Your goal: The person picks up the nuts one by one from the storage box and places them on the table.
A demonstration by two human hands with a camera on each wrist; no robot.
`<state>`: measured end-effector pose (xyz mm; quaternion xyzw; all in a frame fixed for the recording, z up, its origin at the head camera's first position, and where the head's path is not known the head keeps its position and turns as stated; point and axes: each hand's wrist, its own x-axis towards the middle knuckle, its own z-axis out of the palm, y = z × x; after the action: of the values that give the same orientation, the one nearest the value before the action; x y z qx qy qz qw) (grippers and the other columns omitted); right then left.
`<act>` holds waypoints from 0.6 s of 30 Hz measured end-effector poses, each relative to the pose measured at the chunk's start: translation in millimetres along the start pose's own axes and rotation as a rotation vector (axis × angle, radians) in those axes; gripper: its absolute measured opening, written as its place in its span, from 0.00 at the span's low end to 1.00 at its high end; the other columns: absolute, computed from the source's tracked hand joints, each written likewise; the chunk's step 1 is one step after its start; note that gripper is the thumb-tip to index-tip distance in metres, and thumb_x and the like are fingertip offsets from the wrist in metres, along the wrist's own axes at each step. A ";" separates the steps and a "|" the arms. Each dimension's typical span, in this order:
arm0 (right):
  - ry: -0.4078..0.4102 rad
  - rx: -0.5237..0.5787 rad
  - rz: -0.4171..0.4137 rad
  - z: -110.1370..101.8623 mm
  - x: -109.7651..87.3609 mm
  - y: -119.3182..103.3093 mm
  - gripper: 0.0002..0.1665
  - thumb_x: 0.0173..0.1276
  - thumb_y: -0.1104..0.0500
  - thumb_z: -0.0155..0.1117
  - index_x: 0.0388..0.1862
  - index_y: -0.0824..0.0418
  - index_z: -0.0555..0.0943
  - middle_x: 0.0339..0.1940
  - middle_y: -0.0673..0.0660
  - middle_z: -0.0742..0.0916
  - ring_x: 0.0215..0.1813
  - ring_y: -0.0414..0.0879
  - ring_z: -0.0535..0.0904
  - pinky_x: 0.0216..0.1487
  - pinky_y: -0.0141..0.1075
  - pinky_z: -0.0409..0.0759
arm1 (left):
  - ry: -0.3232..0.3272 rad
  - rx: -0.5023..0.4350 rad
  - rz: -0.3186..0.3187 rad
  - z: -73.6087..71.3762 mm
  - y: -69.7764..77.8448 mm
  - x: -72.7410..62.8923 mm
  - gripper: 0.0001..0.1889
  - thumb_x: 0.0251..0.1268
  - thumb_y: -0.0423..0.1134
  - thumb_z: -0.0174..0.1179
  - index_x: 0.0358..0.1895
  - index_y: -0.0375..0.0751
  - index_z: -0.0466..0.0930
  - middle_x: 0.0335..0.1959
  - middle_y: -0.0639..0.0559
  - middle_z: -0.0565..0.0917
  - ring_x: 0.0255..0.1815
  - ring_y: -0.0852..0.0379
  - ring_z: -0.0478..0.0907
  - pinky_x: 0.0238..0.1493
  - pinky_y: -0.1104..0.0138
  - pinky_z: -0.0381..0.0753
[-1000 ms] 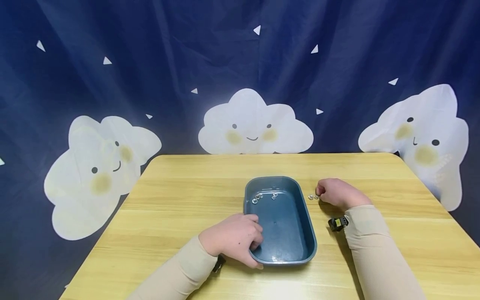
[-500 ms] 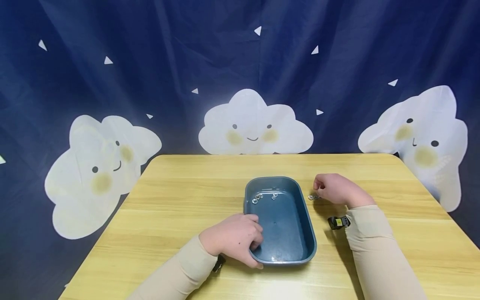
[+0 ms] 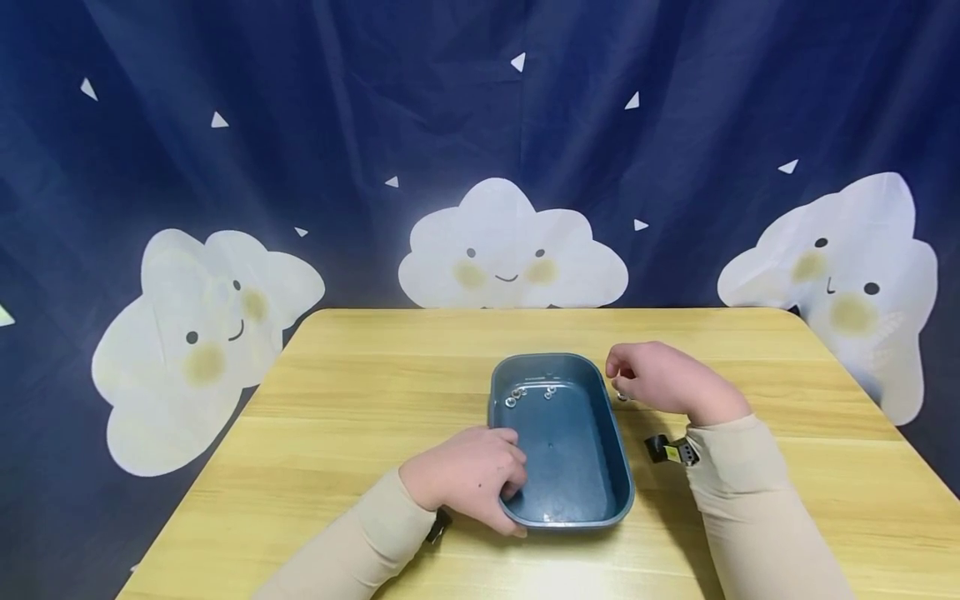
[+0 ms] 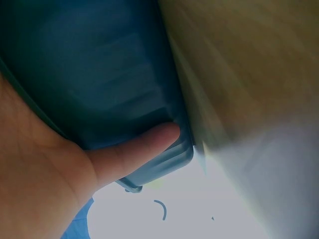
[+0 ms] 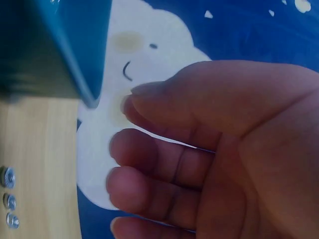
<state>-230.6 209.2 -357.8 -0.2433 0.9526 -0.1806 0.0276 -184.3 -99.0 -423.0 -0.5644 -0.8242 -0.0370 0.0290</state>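
A dark blue-green plastic tray [image 3: 562, 475] stands on the table, several small metal nuts [image 3: 511, 402] lying near its far end. My left hand [image 3: 468, 475] grips the tray's near left side, fingers over the rim and thumb along the outer wall [image 4: 134, 149]. Just right of the tray's far right rim, my right hand [image 3: 667, 379] is raised above the table. Its thumb and index fingertip pinch together in the right wrist view, and the fingertips hide the small nut between them. Below, a short row of loose nuts [image 5: 9, 178] lies on the tabletop.
The wooden table [image 3: 360, 375] stretches out on both sides of the tray. Behind its far edge hangs a dark blue curtain [image 3: 450, 100] with smiling white clouds. A small black camera [image 3: 671, 451] is strapped under the right wrist.
My right hand has lifted from the row of nuts and moved left, close to the tray's rim. The left hand and the tray stay in place.
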 end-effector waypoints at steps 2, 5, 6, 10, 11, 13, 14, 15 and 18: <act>-0.011 -0.002 -0.006 -0.7 0.1 -5.2 0.05 0.66 0.63 0.61 0.39 0.55 0.81 0.30 0.45 0.82 0.33 0.43 0.75 0.41 0.43 0.75 | -0.001 -0.002 -0.003 0.5 0.2 0.0 0.27 0.43 0.70 0.70 0.12 0.61 0.66 0.19 0.73 0.63 0.29 0.66 0.60 0.25 0.77 0.59; -0.030 0.010 -0.005 -1.5 0.4 -13.7 0.06 0.68 0.62 0.62 0.43 0.56 0.82 0.30 0.46 0.81 0.32 0.43 0.75 0.41 0.43 0.75 | 0.000 -0.002 -0.005 1.1 0.2 0.1 0.27 0.43 0.70 0.70 0.12 0.61 0.66 0.19 0.73 0.63 0.29 0.66 0.60 0.26 0.77 0.59; -0.033 0.015 -0.008 -1.4 0.8 -16.4 0.07 0.68 0.62 0.63 0.45 0.57 0.81 0.30 0.47 0.81 0.32 0.43 0.75 0.41 0.43 0.76 | 0.000 -0.002 -0.005 1.2 0.1 0.2 0.27 0.43 0.70 0.70 0.12 0.61 0.66 0.19 0.74 0.64 0.29 0.66 0.60 0.26 0.77 0.59; -0.047 0.033 -0.036 1.6 4.5 -26.5 0.11 0.69 0.62 0.64 0.49 0.60 0.81 0.33 0.48 0.82 0.34 0.43 0.76 0.41 0.43 0.77 | 0.000 -0.005 -0.001 1.4 -0.2 0.7 0.27 0.43 0.70 0.70 0.12 0.61 0.66 0.19 0.73 0.64 0.29 0.66 0.60 0.25 0.77 0.59; -0.052 0.035 -0.047 2.9 5.8 -28.7 0.11 0.69 0.62 0.65 0.49 0.60 0.81 0.33 0.48 0.82 0.34 0.43 0.76 0.42 0.43 0.78 | -0.001 -0.006 -0.001 1.4 -0.4 0.7 0.27 0.43 0.70 0.70 0.12 0.61 0.66 0.19 0.73 0.64 0.29 0.66 0.60 0.25 0.77 0.59; -0.065 0.034 -0.072 6.0 8.4 -32.6 0.10 0.68 0.62 0.65 0.48 0.59 0.81 0.33 0.48 0.82 0.34 0.42 0.76 0.41 0.42 0.78 | -0.002 -0.008 0.001 1.4 -0.7 1.0 0.26 0.43 0.70 0.70 0.12 0.61 0.67 0.19 0.73 0.64 0.29 0.66 0.60 0.26 0.77 0.59; -0.071 0.032 -0.084 7.8 9.6 -34.2 0.10 0.68 0.62 0.65 0.48 0.59 0.81 0.33 0.47 0.82 0.34 0.42 0.76 0.41 0.42 0.78 | -0.002 -0.007 0.002 1.4 -0.7 1.1 0.26 0.44 0.70 0.70 0.12 0.61 0.67 0.19 0.73 0.64 0.29 0.66 0.60 0.26 0.77 0.59; -0.078 0.031 -0.091 9.7 10.7 -35.6 0.09 0.68 0.62 0.65 0.47 0.58 0.81 0.33 0.47 0.82 0.34 0.42 0.76 0.41 0.41 0.77 | -0.003 -0.008 0.003 1.4 -0.8 1.1 0.26 0.44 0.70 0.70 0.12 0.61 0.67 0.19 0.73 0.64 0.29 0.66 0.60 0.26 0.77 0.59; -0.092 0.024 -0.104 15.1 14.0 -39.4 0.09 0.68 0.62 0.65 0.46 0.57 0.81 0.32 0.45 0.81 0.33 0.41 0.75 0.41 0.40 0.77 | -0.002 -0.010 0.006 1.3 -0.6 1.1 0.26 0.44 0.70 0.70 0.12 0.61 0.67 0.19 0.73 0.64 0.29 0.66 0.60 0.26 0.77 0.59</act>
<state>-222.9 165.4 -357.3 -0.3003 0.9341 -0.1818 0.0649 -185.3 -98.0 -424.2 -0.5669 -0.8224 -0.0405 0.0252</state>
